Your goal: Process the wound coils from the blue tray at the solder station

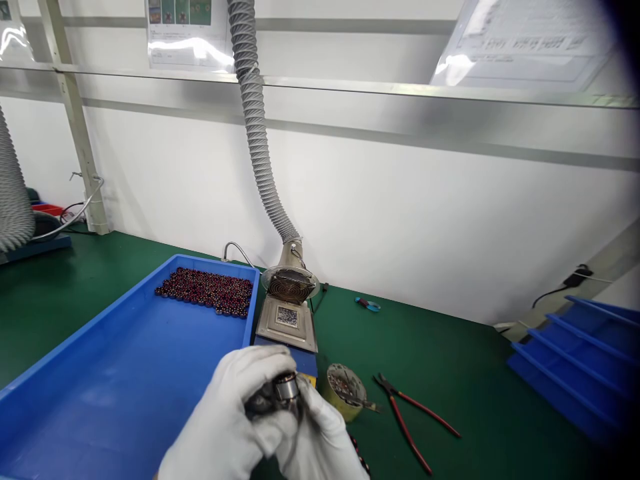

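My left hand (225,407), in a white glove, is closed around a small dark part with a shiny metal cylindrical band (287,388). My right hand (320,427), gloved too, closes on the same piece from the right, its fingers against the side. The fingers hide much of the part, so its exact kind does not show. Both hands are in front of a small bench unit with a metal top plate (265,320). Just right of them stands a round yellowish tin (345,410) with grey scraps and a tool lying across its rim.
A blue tray (125,373) at the left holds many small dark-red, coil-like parts (205,290). Above the bench unit hangs a grey extraction hose (260,147). Red-handled pliers (400,413), small blue cutters (367,305) and stacked blue trays (575,373) are on the right.
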A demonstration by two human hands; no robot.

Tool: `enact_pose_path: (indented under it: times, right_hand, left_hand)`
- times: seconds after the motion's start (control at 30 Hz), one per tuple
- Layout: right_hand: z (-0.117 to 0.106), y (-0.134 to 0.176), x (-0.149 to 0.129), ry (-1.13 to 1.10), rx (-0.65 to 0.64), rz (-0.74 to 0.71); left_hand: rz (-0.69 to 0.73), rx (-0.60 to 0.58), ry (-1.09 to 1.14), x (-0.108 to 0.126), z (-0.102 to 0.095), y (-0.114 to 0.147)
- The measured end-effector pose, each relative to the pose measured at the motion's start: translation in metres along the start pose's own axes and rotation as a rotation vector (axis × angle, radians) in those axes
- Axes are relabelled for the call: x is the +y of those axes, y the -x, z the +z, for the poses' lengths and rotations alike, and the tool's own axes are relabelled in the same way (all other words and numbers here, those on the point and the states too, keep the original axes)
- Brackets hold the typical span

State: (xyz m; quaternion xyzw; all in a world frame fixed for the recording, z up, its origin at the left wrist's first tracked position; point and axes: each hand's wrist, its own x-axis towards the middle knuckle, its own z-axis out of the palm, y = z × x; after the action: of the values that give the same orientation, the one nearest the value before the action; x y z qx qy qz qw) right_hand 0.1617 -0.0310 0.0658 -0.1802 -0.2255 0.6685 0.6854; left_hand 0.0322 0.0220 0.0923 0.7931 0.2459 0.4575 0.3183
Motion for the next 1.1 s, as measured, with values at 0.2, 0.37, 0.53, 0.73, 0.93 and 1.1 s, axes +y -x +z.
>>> enact_pose_path:
  times: [0.2,0.37,0.53,0.73,0.93,1.1]
  right_hand:
    - [-0.003,-0.005,-0.004,0.369,0.06,-0.144]
    - [-0.008,-0.016,-0.006,0.483,-0.008,-0.154]
    - [-0.017,-0.021,-0.01,0.521,-0.028,-0.153]
    - [-0.03,-0.023,-0.02,0.561,-0.066,-0.004]
    - [-0.026,-0.023,-0.026,0.58,-0.109,-0.003]
    - [-0.023,-0.023,-0.01,0.596,-0.008,-0.193]
  left_hand:
    - [-0.022,0.077,0.247,0.002,0.009,-0.008]
    - [-0.169,0.288,0.636,-0.006,-0.003,-0.008]
    - [-0.32,0.048,0.466,0.002,-0.011,-0.008]
    - [-0.254,-0.034,0.656,0.01,0.002,-0.008]
    - [-0.237,0.31,0.838,0.002,-0.009,-0.002]
    - [-0.437,-0.015,0.569,0.017,-0.011,-0.006]
